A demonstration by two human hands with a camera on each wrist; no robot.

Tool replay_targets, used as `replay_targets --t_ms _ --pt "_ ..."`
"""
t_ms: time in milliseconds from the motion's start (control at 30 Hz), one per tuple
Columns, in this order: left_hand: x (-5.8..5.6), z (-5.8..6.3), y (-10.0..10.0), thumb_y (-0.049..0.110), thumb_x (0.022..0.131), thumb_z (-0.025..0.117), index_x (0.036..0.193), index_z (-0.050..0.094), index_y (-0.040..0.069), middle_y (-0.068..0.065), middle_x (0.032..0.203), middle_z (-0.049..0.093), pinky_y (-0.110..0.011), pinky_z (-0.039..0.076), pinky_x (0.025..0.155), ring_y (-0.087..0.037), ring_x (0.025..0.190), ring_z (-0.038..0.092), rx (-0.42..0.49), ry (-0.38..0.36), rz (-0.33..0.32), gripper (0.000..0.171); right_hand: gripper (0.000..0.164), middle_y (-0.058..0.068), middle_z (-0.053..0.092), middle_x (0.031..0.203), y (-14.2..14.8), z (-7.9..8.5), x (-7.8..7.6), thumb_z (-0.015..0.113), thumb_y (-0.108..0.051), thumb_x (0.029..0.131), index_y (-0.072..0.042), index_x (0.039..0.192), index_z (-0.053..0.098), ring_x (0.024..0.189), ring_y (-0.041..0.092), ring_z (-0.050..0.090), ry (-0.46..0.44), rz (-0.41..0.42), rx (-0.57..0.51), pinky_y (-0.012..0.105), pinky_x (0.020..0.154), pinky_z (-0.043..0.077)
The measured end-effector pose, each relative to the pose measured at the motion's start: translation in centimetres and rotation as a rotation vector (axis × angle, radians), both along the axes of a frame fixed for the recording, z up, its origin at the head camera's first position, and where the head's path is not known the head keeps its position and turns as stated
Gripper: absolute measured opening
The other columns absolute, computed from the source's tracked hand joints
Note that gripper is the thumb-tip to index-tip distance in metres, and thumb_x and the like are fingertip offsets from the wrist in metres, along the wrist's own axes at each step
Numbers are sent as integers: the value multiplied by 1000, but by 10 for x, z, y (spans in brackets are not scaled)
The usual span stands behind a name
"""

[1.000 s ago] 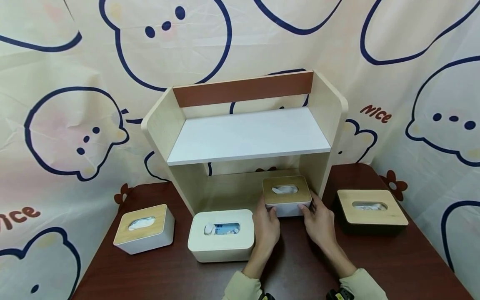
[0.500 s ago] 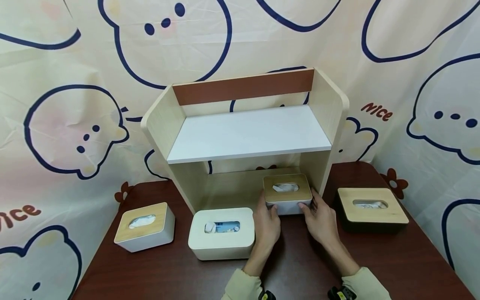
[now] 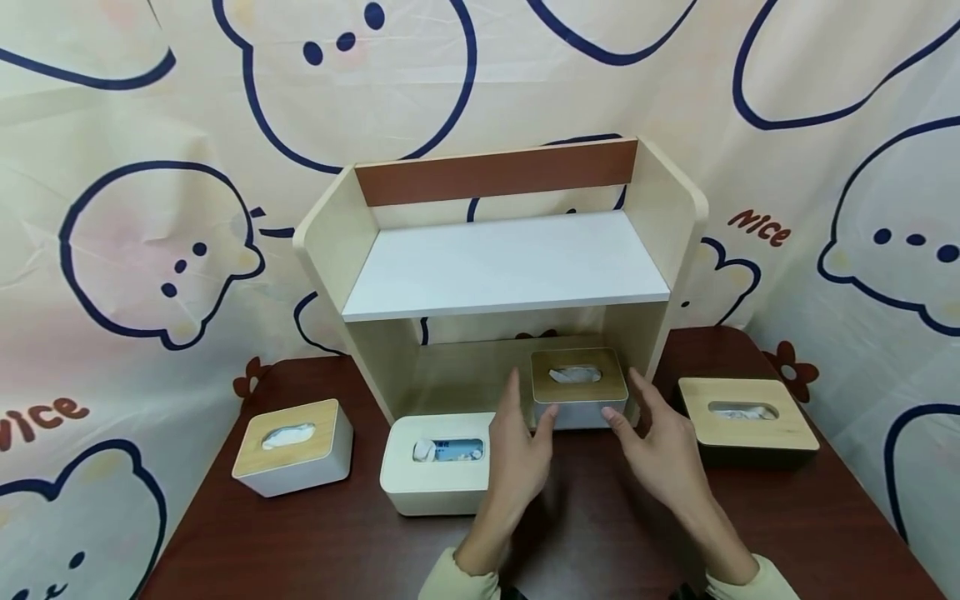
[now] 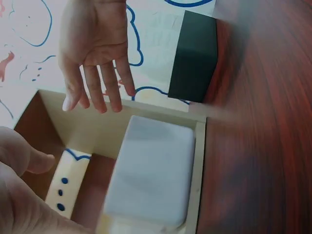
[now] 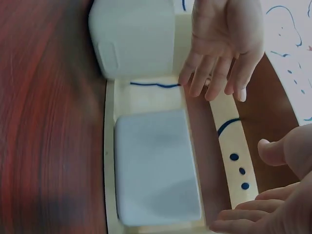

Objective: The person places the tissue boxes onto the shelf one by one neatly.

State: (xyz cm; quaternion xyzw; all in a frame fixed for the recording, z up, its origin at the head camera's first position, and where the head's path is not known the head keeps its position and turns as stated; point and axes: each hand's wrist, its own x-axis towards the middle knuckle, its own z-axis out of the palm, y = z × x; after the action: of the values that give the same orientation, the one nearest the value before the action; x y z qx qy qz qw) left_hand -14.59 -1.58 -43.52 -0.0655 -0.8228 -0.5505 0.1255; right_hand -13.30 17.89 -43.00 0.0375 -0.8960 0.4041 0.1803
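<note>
A tissue box with a wood-look lid and pale grey sides stands at the right end of the shelf unit's lower compartment. My left hand is just left of it, fingers straight and spread, overlapping the large white tissue box in the head view. To its right my right hand is likewise spread, thumb near the front corner. Both wrist views show the box's grey side with both hands off it, palms facing each other. Neither hand holds anything.
The shelf unit has a white upper board. On the dark wooden table, a white tissue box with a wooden lid stands at left. A dark-sided tissue box with a light wooden lid stands at right. A printed cloth hangs behind.
Both hands have let go of the wood-lidded tissue box and spread apart to its two sides. The box stays in the right end of the lower compartment. The head view has shifted slightly.
</note>
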Motion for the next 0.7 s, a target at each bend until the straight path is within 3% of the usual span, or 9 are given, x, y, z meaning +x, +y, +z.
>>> replay_targets --t_ms 67,167,700 --pt "4 2 -8 20 107 69 168 28 -1 -24 170 38 -62 39 125 -40 158 39 -14 3 -2 76 72 29 67 142 -4 1 4 74 -29 104 0 162 43 101 43 75 -8 30 -13 50 80 63" --pt "11 4 -21 20 106 70 169 28 1 -21 172 37 -62 37 126 -39 159 38 -17 -4 -1 78 74 28 60 152 -10 1 8 74 -32 104 -1 163 42 136 45 63 -28 71 -36 63 101 58" --pt "39 5 -88 26 101 78 169 34 10 -16 171 42 -64 39 124 -39 157 42 -114 -25 107 82 76 19 57 158 -53 -14 17 78 -39 100 -6 161 48 141 38 61 -109 186 -63 59 113 52"
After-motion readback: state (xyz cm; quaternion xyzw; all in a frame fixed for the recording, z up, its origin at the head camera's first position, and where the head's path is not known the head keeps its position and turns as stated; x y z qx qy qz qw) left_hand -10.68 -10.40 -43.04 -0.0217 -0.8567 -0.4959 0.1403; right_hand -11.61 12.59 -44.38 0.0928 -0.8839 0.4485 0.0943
